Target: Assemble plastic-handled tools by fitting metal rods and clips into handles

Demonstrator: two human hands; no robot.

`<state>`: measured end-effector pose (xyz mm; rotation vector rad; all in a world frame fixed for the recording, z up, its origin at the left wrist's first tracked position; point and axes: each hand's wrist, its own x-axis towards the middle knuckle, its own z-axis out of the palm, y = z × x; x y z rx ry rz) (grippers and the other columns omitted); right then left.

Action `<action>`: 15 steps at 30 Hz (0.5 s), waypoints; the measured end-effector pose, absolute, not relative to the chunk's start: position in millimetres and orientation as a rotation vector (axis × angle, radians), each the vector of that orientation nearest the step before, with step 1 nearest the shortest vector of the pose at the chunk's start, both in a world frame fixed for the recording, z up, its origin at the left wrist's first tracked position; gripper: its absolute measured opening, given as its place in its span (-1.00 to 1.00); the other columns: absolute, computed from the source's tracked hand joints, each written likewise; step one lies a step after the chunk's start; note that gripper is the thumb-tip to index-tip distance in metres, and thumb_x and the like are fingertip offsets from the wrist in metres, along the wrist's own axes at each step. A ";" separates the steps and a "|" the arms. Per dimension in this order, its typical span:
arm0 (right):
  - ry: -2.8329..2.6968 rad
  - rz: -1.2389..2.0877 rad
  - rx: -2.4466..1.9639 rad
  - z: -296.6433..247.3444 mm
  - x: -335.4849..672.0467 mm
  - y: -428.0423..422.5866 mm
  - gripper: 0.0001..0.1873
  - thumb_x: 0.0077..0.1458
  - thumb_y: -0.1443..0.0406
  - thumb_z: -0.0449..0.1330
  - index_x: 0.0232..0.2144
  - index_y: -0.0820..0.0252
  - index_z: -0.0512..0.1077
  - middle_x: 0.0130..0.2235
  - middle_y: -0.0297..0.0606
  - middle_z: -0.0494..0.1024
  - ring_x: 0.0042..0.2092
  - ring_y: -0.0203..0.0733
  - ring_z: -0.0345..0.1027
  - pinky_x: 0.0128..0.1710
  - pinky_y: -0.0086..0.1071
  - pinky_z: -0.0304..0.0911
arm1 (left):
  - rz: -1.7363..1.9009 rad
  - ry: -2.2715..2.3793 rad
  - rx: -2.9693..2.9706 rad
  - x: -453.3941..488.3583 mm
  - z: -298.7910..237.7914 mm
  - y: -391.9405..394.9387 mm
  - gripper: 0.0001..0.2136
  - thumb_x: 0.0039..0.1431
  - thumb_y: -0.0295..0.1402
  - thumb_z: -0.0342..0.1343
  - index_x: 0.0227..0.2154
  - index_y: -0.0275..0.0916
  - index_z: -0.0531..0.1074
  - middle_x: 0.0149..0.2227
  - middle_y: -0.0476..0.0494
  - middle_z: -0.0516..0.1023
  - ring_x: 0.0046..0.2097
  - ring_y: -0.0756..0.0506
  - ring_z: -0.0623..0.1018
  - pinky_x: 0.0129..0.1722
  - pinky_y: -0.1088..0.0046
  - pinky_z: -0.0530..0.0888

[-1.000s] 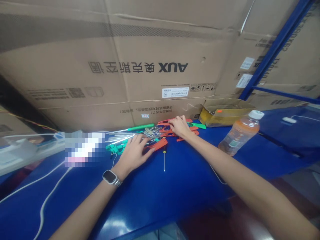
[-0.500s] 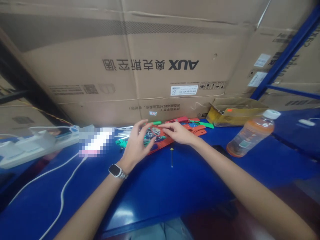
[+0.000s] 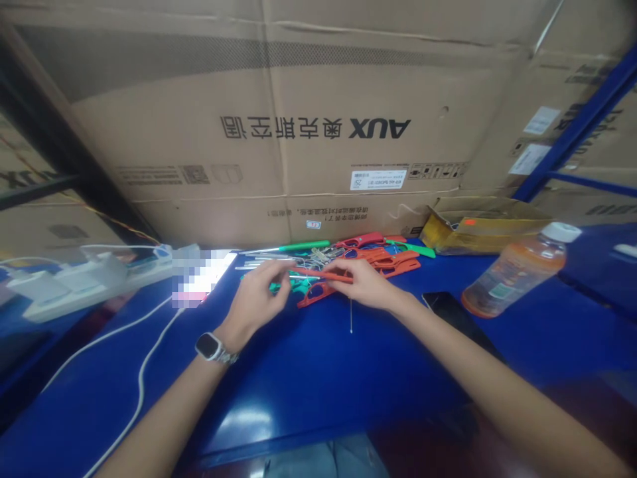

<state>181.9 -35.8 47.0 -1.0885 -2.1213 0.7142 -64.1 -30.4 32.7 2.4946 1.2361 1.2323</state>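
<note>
Between my two hands is a long orange plastic piece [image 3: 309, 271], with a thin metal rod showing along its lower side. My right hand [image 3: 365, 282] pinches its right end between thumb and fingers. The curled fingers of my left hand [image 3: 259, 295] meet its left end, where the exact grip is partly hidden. Beneath and behind lie more orange plastic parts [image 3: 378, 257], green plastic parts [image 3: 298, 285] and several thin metal rods. A green-handled tool [image 3: 306, 245] with a thin shaft lies at the back. Below my right hand, a thin metal pin [image 3: 351, 320] rests on the blue table.
A large cardboard box [image 3: 318, 79] walls off the back. On the right are a bottle of orange drink [image 3: 517, 272], a dark phone [image 3: 455, 315] and a yellow-brown open box [image 3: 482, 229]. At left, a white power strip [image 3: 114, 282], cables [image 3: 142, 378] and a lit screen [image 3: 219, 272].
My hands have lifted the orange piece and hold it level between them. My left hand's fingers have closed towards it. The view has shifted slightly left, and the green-handled tool shows more.
</note>
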 end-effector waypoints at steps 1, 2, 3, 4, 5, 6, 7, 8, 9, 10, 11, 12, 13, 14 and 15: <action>-2.185 0.679 -1.087 43.6 179.8 -39.2 -0.75 0.16 0.40 0.19 -0.10 0.15 0.51 -0.19 -0.26 0.61 -0.17 -0.16 0.48 -0.12 -0.24 0.34 | 1.212 1.238 2.505 -71.3 32.6 -35.8 -0.80 0.23 -0.40 0.01 -0.17 -0.20 0.50 -0.40 -0.05 0.50 -0.35 -0.09 0.49 -0.28 0.36 0.46; -2.260 0.624 -1.076 40.0 176.7 -42.7 -0.75 0.17 0.41 0.17 -0.10 0.14 0.51 -0.18 -0.26 0.60 -0.16 -0.16 0.47 -0.11 -0.24 0.32 | 1.183 1.234 2.513 -77.9 32.7 -41.5 -0.82 0.20 -0.42 0.01 -0.21 -0.20 0.50 -0.45 -0.04 0.47 -0.38 -0.08 0.47 -0.31 0.36 0.45; -2.339 0.553 -1.057 36.3 172.5 -46.0 -0.74 0.18 0.42 0.17 -0.09 0.13 0.50 -0.15 -0.24 0.59 -0.12 -0.15 0.45 -0.08 -0.23 0.29 | 1.147 1.224 2.528 -83.3 32.8 -47.1 -0.83 0.18 -0.43 0.02 -0.24 -0.20 0.50 -0.45 -0.04 0.45 -0.36 -0.09 0.46 -0.29 0.35 0.45; -2.412 0.473 -1.037 32.7 167.2 -49.4 -0.73 0.19 0.41 0.16 -0.07 0.12 0.49 -0.12 -0.22 0.58 -0.08 -0.13 0.42 -0.04 -0.21 0.27 | 1.101 1.206 2.546 -87.4 32.9 -52.3 -0.83 0.17 -0.43 0.02 -0.25 -0.19 0.49 -0.42 -0.05 0.47 -0.32 -0.10 0.47 -0.25 0.33 0.46; -2.480 0.399 -1.021 29.3 161.2 -52.7 -0.75 0.21 0.38 0.16 -0.06 0.12 0.48 -0.10 -0.21 0.56 -0.05 -0.11 0.39 -0.01 -0.19 0.24 | 1.042 1.184 2.566 -90.0 32.8 -56.9 -0.83 0.18 -0.41 0.03 -0.23 -0.19 0.49 -0.35 -0.08 0.50 -0.25 -0.12 0.48 -0.18 0.31 0.46; -2.532 0.343 -1.016 26.4 154.7 -55.9 -0.77 0.23 0.32 0.16 -0.06 0.12 0.47 -0.11 -0.19 0.54 -0.04 -0.08 0.37 0.00 -0.16 0.22 | 0.974 1.161 2.587 -91.5 32.3 -60.6 -0.83 0.20 -0.37 0.06 -0.19 -0.18 0.49 -0.26 -0.11 0.51 -0.17 -0.14 0.49 -0.10 0.27 0.46; -2.569 0.307 -1.022 24.0 148.5 -58.8 -0.77 0.25 0.24 0.17 -0.07 0.12 0.47 -0.12 -0.17 0.52 -0.05 -0.06 0.35 0.00 -0.14 0.21 | 0.899 1.139 2.606 -92.0 31.3 -63.4 -0.82 0.21 -0.32 0.09 -0.16 -0.16 0.49 -0.18 -0.13 0.52 -0.10 -0.16 0.48 -0.04 0.24 0.44; -2.589 0.286 -1.032 22.3 143.1 -61.2 -0.73 0.24 0.16 0.17 -0.06 0.13 0.47 -0.14 -0.15 0.50 -0.06 -0.04 0.33 -0.01 -0.13 0.21 | 0.827 1.123 2.617 -92.1 29.5 -65.2 -0.79 0.21 -0.25 0.13 -0.13 -0.15 0.49 -0.11 -0.15 0.51 -0.05 -0.18 0.47 0.00 0.21 0.43; -2.593 0.272 -1.041 21.3 139.1 -63.0 -0.67 0.21 0.09 0.19 -0.05 0.13 0.47 -0.14 -0.14 0.47 -0.06 -0.02 0.31 -0.02 -0.11 0.21 | 0.760 1.117 2.622 -92.0 27.2 -66.2 -0.75 0.20 -0.17 0.16 -0.11 -0.15 0.49 -0.09 -0.16 0.50 -0.04 -0.19 0.47 0.02 0.19 0.42; -2.584 0.262 -1.043 21.0 137.0 -63.9 -0.62 0.18 0.07 0.21 -0.04 0.13 0.46 -0.13 -0.13 0.44 -0.05 0.00 0.29 -0.01 -0.09 0.20 | 0.708 1.117 2.623 -92.1 24.5 -66.5 -0.71 0.19 -0.12 0.18 -0.11 -0.14 0.49 -0.10 -0.16 0.51 -0.04 -0.20 0.47 0.02 0.18 0.42; -2.562 0.256 -1.045 21.4 137.0 -63.8 -0.60 0.14 0.10 0.23 -0.01 0.14 0.45 -0.11 -0.12 0.42 -0.04 0.00 0.28 0.00 -0.08 0.19 | 0.674 1.122 2.619 -92.6 21.6 -66.3 -0.71 0.20 -0.10 0.17 -0.12 -0.15 0.49 -0.11 -0.15 0.51 -0.05 -0.20 0.48 0.02 0.18 0.42; -2.534 0.246 -1.048 22.3 139.0 -62.4 -0.58 0.10 0.16 0.25 0.01 0.14 0.44 -0.08 -0.11 0.40 -0.02 0.00 0.26 0.02 -0.08 0.18 | 0.653 1.125 2.613 -93.4 18.8 -65.8 -0.72 0.22 -0.10 0.15 -0.13 -0.14 0.49 -0.11 -0.15 0.52 -0.05 -0.19 0.48 0.02 0.19 0.41; -2.507 0.238 -1.058 23.4 142.7 -59.9 -0.56 0.06 0.26 0.25 0.03 0.14 0.43 -0.06 -0.10 0.39 0.00 0.00 0.25 0.04 -0.09 0.17 | 0.631 1.122 2.609 -94.5 16.3 -65.0 -0.74 0.24 -0.11 0.14 -0.14 -0.14 0.49 -0.11 -0.14 0.52 -0.04 -0.19 0.48 0.02 0.20 0.41; -2.468 0.219 -1.099 24.7 147.7 -56.2 -0.51 0.01 0.34 0.24 0.04 0.15 0.42 -0.04 -0.10 0.39 0.01 -0.01 0.25 0.04 -0.10 0.16 | 0.616 1.124 2.606 -95.6 14.2 -64.2 -0.75 0.26 -0.12 0.13 -0.15 -0.14 0.49 -0.10 -0.14 0.53 -0.04 -0.18 0.48 0.01 0.21 0.41; -2.454 0.185 -1.145 25.8 153.3 -51.5 -0.46 -0.02 0.38 0.24 0.07 0.16 0.40 0.00 -0.08 0.38 0.04 0.02 0.23 0.07 -0.07 0.13 | 0.605 1.130 2.605 -96.4 12.6 -63.5 -0.76 0.26 -0.12 0.12 -0.16 -0.14 0.50 -0.10 -0.13 0.53 -0.05 -0.18 0.48 0.01 0.22 0.41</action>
